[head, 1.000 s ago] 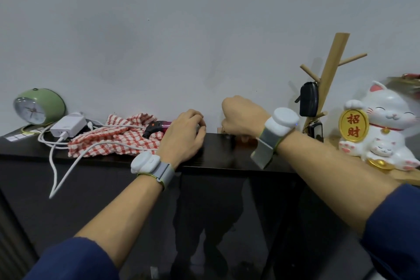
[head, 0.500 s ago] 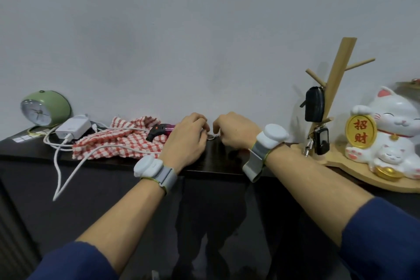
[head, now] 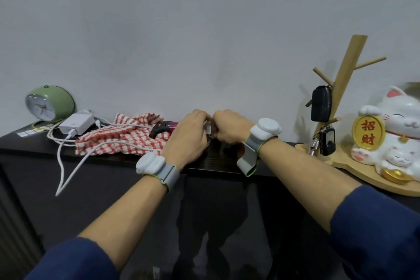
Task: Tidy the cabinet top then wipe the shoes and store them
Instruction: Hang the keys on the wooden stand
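Head view: both hands meet at the back middle of the dark counter [head: 218, 162], close to the wall. The left hand [head: 188, 136] and the right hand [head: 231, 128] have their fingers curled in toward each other, and together they pinch a small item [head: 208, 130] of which only a pale sliver and a bit of metal ring show; what it is cannot be told. Each wrist wears a white tracker on a grey band. Just left of the left hand lies a crumpled red-and-white checked cloth [head: 122, 141] with a black and pink gadget [head: 163, 127] on its far edge. A white charger [head: 76, 123] sits at the cloth's left end, and its cable [head: 75, 166] runs across the cloth and loops over the counter's front edge. A green clock [head: 48, 103] stands at the far left. To the right a wooden key tree [head: 345, 84] carries a black key fob [head: 320, 103], beside a white lucky cat [head: 395, 125]; both stand on a wooden tray [head: 363, 175].
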Tool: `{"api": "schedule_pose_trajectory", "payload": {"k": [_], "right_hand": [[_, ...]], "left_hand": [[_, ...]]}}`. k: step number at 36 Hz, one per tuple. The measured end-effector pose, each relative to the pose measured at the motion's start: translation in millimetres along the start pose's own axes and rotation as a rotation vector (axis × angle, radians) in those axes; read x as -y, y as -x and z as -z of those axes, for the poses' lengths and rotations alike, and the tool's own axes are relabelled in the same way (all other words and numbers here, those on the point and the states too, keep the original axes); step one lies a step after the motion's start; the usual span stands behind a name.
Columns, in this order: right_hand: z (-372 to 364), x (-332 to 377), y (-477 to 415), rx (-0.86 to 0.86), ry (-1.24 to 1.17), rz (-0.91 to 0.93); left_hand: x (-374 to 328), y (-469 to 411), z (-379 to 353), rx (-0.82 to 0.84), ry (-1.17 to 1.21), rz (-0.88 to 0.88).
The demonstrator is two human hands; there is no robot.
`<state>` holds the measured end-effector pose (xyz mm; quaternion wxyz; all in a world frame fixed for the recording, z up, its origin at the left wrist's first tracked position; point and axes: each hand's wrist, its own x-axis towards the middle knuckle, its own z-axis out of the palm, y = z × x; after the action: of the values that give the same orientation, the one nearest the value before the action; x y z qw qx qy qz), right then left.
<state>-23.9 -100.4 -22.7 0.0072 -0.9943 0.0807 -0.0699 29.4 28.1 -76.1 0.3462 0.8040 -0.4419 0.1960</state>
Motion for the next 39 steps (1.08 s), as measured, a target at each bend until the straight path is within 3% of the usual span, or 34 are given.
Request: {"api": "schedule_pose_trajectory", "payload": {"k": [17,27,33,39], "right_hand": [[13.1,4.2,0.3,0.27,0.168,-0.018],[15.6,-0.4,-3.9,0.263,0.134,-0.011],[12.5,-6.6,-1.4,0.034,-0.023,0.031],[7.2,-10.3,-2.7,0.083,-0.182,0.004]], "left_hand": [[-6.4,2.4,3.8,-0.001,0.003,0.038],[-6.7,2.1,4.6,0.003,-0.015,0.032],[-7.3,2.3,5.0,0.016,0.008,0.047],[-11.8,3.4,8.2,0.024,0.037,0.081]]}}
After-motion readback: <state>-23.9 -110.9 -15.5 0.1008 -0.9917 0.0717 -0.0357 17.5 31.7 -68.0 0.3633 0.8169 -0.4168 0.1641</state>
